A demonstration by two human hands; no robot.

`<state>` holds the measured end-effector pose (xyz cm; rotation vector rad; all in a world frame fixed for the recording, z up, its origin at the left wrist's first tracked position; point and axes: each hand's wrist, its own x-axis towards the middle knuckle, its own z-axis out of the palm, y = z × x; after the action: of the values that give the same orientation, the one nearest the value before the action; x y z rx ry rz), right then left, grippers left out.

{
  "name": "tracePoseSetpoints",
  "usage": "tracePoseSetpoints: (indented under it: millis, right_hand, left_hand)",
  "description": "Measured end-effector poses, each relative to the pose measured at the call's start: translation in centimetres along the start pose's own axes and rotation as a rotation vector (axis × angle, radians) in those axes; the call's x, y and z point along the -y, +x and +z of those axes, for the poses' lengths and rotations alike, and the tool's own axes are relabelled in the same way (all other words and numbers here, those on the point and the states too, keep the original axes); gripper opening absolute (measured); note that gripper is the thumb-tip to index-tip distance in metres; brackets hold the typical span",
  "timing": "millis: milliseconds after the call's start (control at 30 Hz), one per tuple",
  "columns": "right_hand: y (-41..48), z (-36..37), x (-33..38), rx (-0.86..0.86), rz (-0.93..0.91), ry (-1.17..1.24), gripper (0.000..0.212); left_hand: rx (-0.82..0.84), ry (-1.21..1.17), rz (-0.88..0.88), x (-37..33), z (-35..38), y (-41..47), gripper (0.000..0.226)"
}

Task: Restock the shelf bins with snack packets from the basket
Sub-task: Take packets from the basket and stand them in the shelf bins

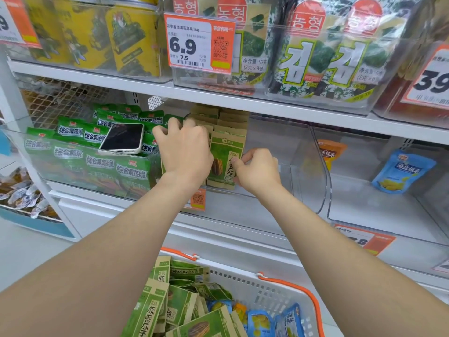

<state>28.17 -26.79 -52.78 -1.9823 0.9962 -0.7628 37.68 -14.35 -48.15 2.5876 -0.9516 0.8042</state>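
Left hand: your curled fingers hold packet row back
Right hand: pinches front packet; square it to bin front edge

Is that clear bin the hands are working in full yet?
No, partly filled. The brown-and-green seed packets stand upright only along the left of the clear bin; its right side is bare.

Phone lies on packets left of sunflower-seed packets.

A black-screened phone lies face up at nine o'clock; a 6.9 price tag hangs at twelve o'clock.
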Motion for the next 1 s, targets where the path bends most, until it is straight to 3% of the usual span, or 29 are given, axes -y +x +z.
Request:
tracePoseSetpoints:
  millis: [267, 533, 700, 767, 867, 1000]
  right_hand:
    - [0.0, -0.1, -0.1, 0.025, 0.002, 0.004, 0.026]
    - [-0.2, -0.1, 0.1, 0.017, -0.014, -0.003, 0.017]
    - [-1.1, -0.6, 0.2, 0.024, 0.044, -0.136, 0.036]
    - [-1.8, -1.2, 0.5, 0.008, 0.065, -0.143, 0.034]
    - [-3.7, -2.9, 1.4, -0.038, -0.050, -0.221, 0.018]
    - [-7.3, -5.5, 2.1, -0.055, -0.448, -0.322, 0.016]
  left_hand:
    - [-0.156, 0.010, 0.075, 0.5, 1.1, -0.3, 0.010]
    - [-0.152, -0.148, 0.070, 1.8, 0.2, -0.9, 0.038]
    - [-0.215, -0.254, 0.158, 1.6, -1.3, -2.3, 0.032]
    - [-0.241, -0.279, 0.232, 1.3, -2.0, -3.0, 0.032]
    - [-0.246, -0.289, 0.269, 0.6, -3.2, -3.8, 0.029]
    - [-0.232, -0.278, 0.329, 0.3, -4.3, -5.1, 0.026]
